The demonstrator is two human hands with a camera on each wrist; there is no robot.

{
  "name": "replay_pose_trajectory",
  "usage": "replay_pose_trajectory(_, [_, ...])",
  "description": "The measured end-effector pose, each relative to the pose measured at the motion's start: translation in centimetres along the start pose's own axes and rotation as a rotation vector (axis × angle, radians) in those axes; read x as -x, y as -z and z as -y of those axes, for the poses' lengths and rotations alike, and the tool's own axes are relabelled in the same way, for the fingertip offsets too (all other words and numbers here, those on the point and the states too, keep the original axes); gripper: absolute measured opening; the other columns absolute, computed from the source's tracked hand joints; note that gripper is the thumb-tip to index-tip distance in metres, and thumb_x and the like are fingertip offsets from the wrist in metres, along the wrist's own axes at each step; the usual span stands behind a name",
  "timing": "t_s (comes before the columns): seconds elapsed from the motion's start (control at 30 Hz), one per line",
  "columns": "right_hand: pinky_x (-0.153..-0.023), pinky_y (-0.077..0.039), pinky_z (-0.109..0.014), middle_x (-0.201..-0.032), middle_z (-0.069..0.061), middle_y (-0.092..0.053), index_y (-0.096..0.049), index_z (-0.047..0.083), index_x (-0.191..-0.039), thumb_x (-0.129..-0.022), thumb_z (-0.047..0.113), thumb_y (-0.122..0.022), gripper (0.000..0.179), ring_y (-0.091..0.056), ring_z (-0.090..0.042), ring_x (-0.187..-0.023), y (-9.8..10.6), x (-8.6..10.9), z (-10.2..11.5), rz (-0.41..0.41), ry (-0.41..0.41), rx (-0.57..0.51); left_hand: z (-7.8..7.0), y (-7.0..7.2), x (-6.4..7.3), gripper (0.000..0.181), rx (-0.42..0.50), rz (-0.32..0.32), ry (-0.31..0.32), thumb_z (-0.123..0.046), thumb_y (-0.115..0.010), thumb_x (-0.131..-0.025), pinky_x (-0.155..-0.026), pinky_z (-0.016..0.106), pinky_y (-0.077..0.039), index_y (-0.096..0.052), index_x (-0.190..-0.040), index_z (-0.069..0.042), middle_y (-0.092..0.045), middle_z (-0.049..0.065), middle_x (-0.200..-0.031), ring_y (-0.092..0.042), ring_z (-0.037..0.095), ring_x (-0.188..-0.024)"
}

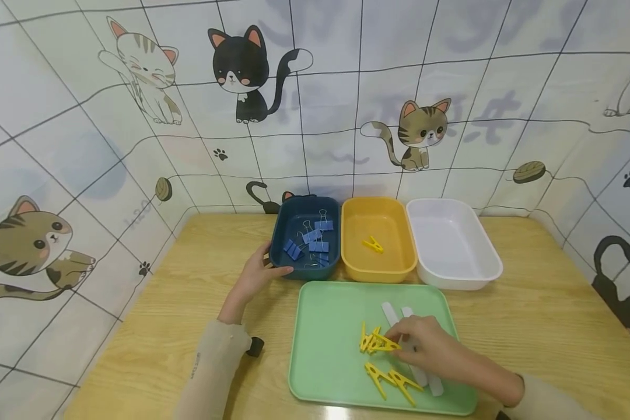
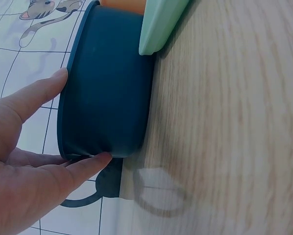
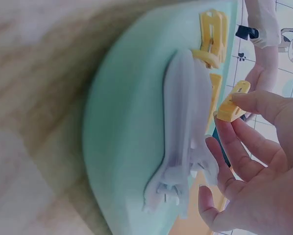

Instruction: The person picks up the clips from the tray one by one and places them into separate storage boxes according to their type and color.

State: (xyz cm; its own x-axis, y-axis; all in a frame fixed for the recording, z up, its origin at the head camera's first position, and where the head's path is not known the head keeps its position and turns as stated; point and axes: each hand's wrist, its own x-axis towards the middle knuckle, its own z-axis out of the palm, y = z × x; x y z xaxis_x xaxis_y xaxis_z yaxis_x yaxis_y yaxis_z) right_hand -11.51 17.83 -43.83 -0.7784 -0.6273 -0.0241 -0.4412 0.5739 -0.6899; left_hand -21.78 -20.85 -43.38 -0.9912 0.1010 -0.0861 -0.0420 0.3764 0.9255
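Note:
My left hand (image 1: 256,273) rests on the near left corner of a dark blue bin (image 2: 107,83), its thumb at the rim and straight fingers along the outer wall. Blue binder clips (image 1: 312,236) lie inside that bin. Over a light green tray (image 1: 325,332), my right hand (image 1: 427,344) pinches a yellow clothespin (image 3: 233,103) between thumb and fingers. More yellow clothespins (image 1: 366,340) lie on the tray just left of the fingertips, and two spread ones (image 1: 405,385) lie nearer me. Long white plastic clips (image 3: 178,112) lie beneath the right hand, which partly hides them.
A yellow bin (image 1: 379,271) with one yellow clothespin (image 1: 373,244) in it stands right of the blue bin. Beside it is a white bin (image 1: 459,280). All three line up behind the tray on a wooden table (image 1: 215,251), near a wall (image 1: 331,116) with cartoon cats.

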Motion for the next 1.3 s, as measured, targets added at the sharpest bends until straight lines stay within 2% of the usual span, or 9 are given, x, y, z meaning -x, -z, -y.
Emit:
replay_pose_trajectory(0.3, [-0.072, -0.056, -0.024, -0.103, 0.004, -0.077, -0.079, 0.009, -0.111, -0.091, 0.017, -0.083, 0.022, -0.062, -0.003, -0.087, 1.1, -0.5, 0.0, -0.084, -0.006, 0.015, 0.0, 0.1, -0.3, 0.088, -0.01, -0.009, -0.009, -0.014, -0.078, -0.096, -0.121, 0.057, -0.04, -0.025, -0.166, -0.003, -0.031, 0.023, -0.169, -0.037, 0.05, -0.152])
replay_pose_trajectory(0.53, [-0.07, -0.057, -0.027, -0.103, 0.002, -0.078, -0.08, 0.008, -0.111, -0.091, 0.016, -0.083, 0.022, -0.064, -0.007, -0.085, 2.0, -0.9, 0.3, -0.17, 0.011, 0.088, -0.1, 0.1, -0.3, 0.088, -0.009, -0.012, 0.001, -0.014, -0.078, -0.096, -0.122, 0.057, -0.039, -0.026, -0.166, -0.005, -0.031, 0.021, -0.17, -0.037, 0.048, -0.152])
replay_pose_trajectory(0.8, [-0.067, -0.056, -0.028, -0.096, 0.003, -0.078, -0.081, 0.009, -0.106, -0.089, 0.015, -0.085, 0.018, -0.064, -0.008, -0.081, 2.8, -1.6, 0.3, -0.275, 0.032, 0.143, -0.1, -0.1, -0.1, 0.087, -0.017, -0.006, -0.016, -0.012, -0.077, -0.096, -0.121, 0.058, -0.039, -0.026, -0.166, -0.002, -0.031, 0.024, -0.168, -0.037, 0.05, -0.151])
replay_pose_trajectory(1.0, [-0.065, -0.055, -0.026, -0.099, -0.003, -0.079, -0.079, 0.004, -0.109, -0.089, 0.009, -0.083, 0.021, -0.064, -0.011, -0.082, 3.9, -2.2, 0.5, -0.293, 0.03, 0.134, -0.2, 0.0, -0.1, 0.087, -0.005, -0.001, -0.012, -0.012, -0.077, -0.097, -0.121, 0.058, -0.04, -0.025, -0.166, -0.003, -0.03, 0.023, -0.169, -0.036, 0.05, -0.152])
replay_pose_trajectory(1.3, [-0.069, -0.059, -0.032, -0.096, -0.003, -0.079, -0.079, 0.003, -0.106, -0.09, 0.007, -0.082, 0.017, -0.065, -0.013, -0.08, 5.0, -3.4, 0.7, -0.308, 0.038, 0.155, -0.2, -0.1, -0.1, 0.088, 0.002, 0.004, -0.004, -0.012, -0.077, -0.097, -0.121, 0.058, -0.04, -0.023, -0.167, -0.003, -0.028, 0.023, -0.17, -0.034, 0.051, -0.153])
